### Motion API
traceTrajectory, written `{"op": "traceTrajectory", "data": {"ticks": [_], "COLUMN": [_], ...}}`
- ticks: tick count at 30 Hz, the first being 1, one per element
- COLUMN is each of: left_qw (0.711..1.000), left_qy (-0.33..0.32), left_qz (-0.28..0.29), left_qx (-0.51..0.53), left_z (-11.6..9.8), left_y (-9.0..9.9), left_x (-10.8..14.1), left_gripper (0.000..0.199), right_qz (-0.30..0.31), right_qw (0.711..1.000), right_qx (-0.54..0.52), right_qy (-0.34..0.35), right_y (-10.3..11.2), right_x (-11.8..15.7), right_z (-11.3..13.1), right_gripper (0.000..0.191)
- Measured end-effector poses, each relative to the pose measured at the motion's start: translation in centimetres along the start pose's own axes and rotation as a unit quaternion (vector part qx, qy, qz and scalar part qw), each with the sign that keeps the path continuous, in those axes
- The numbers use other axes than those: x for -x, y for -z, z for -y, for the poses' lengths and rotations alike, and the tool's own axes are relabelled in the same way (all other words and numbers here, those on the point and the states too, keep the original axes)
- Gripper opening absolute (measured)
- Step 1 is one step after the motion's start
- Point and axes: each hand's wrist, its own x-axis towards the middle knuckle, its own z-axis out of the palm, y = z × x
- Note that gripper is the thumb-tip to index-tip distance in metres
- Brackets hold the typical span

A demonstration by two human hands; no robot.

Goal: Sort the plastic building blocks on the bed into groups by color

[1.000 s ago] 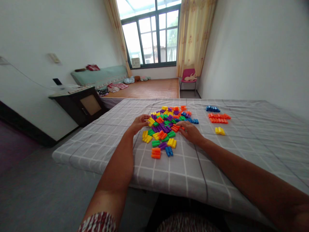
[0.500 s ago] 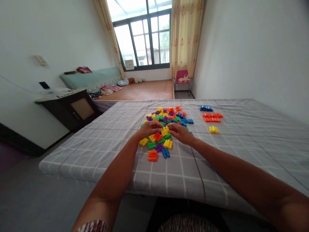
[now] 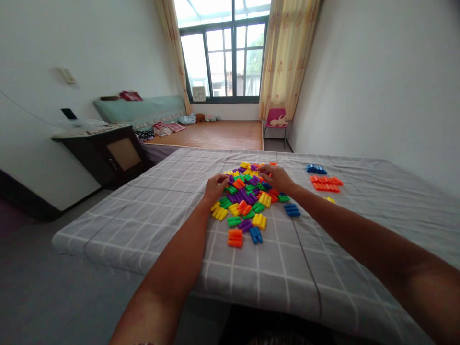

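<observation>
A heap of plastic building blocks (image 3: 242,195) in purple, green, yellow, orange and blue lies on the table, each block made of joined tubes. My left hand (image 3: 215,187) is at the heap's left edge, its fingers loosely bent beside a purple block, with nothing visible in them. Over the far right part of the heap reaches my right hand (image 3: 278,178), thumb and fingers slightly apart above purple and blue blocks. Its fingertips partly hide what lies beneath. A yellow block (image 3: 265,200) rests on the heap's right side, between the hands and nearer to me.
On the right of the checked tablecloth (image 3: 143,220) are a blue row of blocks (image 3: 316,168), an orange row (image 3: 326,183) and a yellow block (image 3: 329,200), partly hidden by my right forearm. A blue block (image 3: 292,210) lies apart. Beyond stand a bed (image 3: 230,134) and pink chair (image 3: 276,115).
My hands have parted and let go of a yellow block. The right hand has moved to the heap's far right; the left stays at its left edge. The view has shifted slightly.
</observation>
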Motion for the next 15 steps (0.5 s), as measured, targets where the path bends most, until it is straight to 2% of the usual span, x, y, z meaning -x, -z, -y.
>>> {"op": "traceTrajectory", "data": {"ticks": [4,7,11,13,15], "left_qw": [1.000,0.999,0.994,0.994,0.993], "left_qy": [-0.004,0.008,0.038,0.022,-0.022], "left_qz": [0.000,-0.016,-0.060,-0.041,0.003], "left_qx": [-0.006,-0.031,-0.081,-0.099,-0.113], "left_z": [-0.1,0.6,2.1,2.6,2.8], "left_y": [0.0,0.5,1.2,1.2,1.0], "left_x": [-0.1,-0.5,-1.1,-1.1,-1.0], "left_gripper": [0.019,0.015,0.022,0.031,0.037], "right_qz": [0.028,0.064,0.148,0.187,0.201], "right_qw": [0.995,0.983,0.959,0.952,0.953], "right_qx": [0.088,0.144,0.195,0.204,0.200], "right_qy": [-0.047,-0.090,-0.144,-0.134,-0.106], "right_y": [-1.6,-4.0,-7.2,-8.2,-8.4], "right_x": [-6.5,-9.7,-11.5,-11.7,-11.6], "right_z": [-1.0,-1.7,-2.0,-2.0,-2.0], "right_gripper": [0.033,0.043,0.049,0.050,0.049]}}
